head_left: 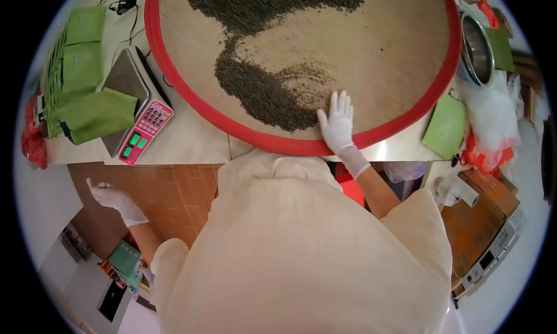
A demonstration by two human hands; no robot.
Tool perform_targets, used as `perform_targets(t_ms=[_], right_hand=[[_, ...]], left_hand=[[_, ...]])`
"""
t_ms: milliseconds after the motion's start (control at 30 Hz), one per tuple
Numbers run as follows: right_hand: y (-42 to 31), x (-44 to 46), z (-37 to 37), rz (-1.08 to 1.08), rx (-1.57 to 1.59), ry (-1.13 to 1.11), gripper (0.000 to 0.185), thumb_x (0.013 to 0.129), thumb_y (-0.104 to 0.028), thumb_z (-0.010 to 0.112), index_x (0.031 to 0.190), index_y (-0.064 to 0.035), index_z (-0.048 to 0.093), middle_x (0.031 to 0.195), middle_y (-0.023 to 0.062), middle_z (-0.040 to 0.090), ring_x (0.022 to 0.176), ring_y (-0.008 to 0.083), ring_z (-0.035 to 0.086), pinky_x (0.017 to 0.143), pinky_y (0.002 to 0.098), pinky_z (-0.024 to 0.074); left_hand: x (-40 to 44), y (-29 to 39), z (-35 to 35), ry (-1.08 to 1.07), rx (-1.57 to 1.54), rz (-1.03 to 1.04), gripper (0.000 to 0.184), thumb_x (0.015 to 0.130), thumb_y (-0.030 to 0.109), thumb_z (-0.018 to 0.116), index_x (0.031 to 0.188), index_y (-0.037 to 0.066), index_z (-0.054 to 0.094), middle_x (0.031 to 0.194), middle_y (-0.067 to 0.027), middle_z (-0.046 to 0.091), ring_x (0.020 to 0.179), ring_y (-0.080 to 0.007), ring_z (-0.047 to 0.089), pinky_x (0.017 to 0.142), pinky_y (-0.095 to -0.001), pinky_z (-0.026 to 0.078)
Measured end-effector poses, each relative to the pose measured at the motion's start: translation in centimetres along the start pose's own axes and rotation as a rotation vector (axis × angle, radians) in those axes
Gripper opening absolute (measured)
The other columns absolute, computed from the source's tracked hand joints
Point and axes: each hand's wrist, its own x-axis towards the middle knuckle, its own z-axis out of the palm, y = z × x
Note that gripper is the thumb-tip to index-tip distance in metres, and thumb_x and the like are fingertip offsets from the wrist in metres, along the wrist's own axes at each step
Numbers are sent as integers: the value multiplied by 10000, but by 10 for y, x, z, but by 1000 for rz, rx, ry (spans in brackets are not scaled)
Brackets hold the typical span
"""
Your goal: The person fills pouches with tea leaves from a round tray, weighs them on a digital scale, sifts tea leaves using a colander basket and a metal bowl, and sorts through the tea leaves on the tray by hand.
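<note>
My right hand point(337, 125), in a white glove, lies flat with its fingers stretched out on the near part of a big round tray point(200, 109) with a red rim. Just left of its fingertips is a smaller patch of dark, dried tea-like leaves point(258, 96), joined by a narrow strip to a larger heap point(272, 3) at the far side. Off the table on the left hangs my left hand point(113, 201), also gloved, with fingers apart and loosely bent. Nothing shows in it. A green pouch point(103, 114) rests partly on a digital scale point(148, 125) with a pink keypad.
More green pouches point(81, 61) are stacked at the left, near a black plug and cable point(125, 4). To the right are a metal bowl point(478, 49), a green packet point(445, 126) and clear plastic bags point(490, 113). A cardboard box point(478, 218) stands below the table's right end.
</note>
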Motion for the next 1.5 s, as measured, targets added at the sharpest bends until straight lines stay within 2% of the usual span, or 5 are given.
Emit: perform_targets(t_ms=[467, 733, 800, 1000, 1500], right_hand=[[-160, 64, 28, -360, 452, 171, 485, 926, -227, 435, 1372, -53, 359, 1440, 201, 294, 1323, 362, 283, 1097, 477, 188], [-32, 60, -27, -102, 362, 304, 340, 928, -163, 448, 1252, -103, 532, 1015, 132, 659, 948, 310, 610, 936, 397, 414], [-19, 58, -56, 288, 472, 87, 355, 917, -137, 467, 1268, -128, 519, 953, 133, 653, 913, 293, 611, 811, 379, 471], [34, 107, -64, -56, 208, 449, 370, 895, -108, 509, 1264, -88, 499, 1096, 156, 578, 981, 287, 583, 831, 363, 471], [-174, 215, 32, -937, 515, -171, 397, 882, -147, 505, 1262, -33, 482, 1294, 207, 481, 1209, 372, 435, 1033, 409, 341]], left_hand=[[-154, -14, -5, -442, -148, -52, 385, 979, 275, 350, 1225, 64, 558, 589, 59, 404, 508, -39, 383, 477, -175, 312], [-231, -17, 40, -615, -152, -52, 373, 987, 281, 361, 1208, 53, 558, 756, 28, 478, 701, -77, 469, 643, -214, 397], [-245, -17, 54, -650, -209, -77, 363, 986, 269, 367, 1215, 56, 552, 876, -3, 503, 805, -101, 482, 728, -244, 410], [-258, -9, 89, -617, -165, 91, 371, 948, 210, 409, 1267, 48, 504, 1178, -82, 487, 959, -196, 432, 913, -321, 342], [-310, -32, 128, -439, 64, -291, 452, 996, 243, 354, 1398, 46, 293, 1342, -122, 378, 1240, -219, 361, 1026, -332, 304]])
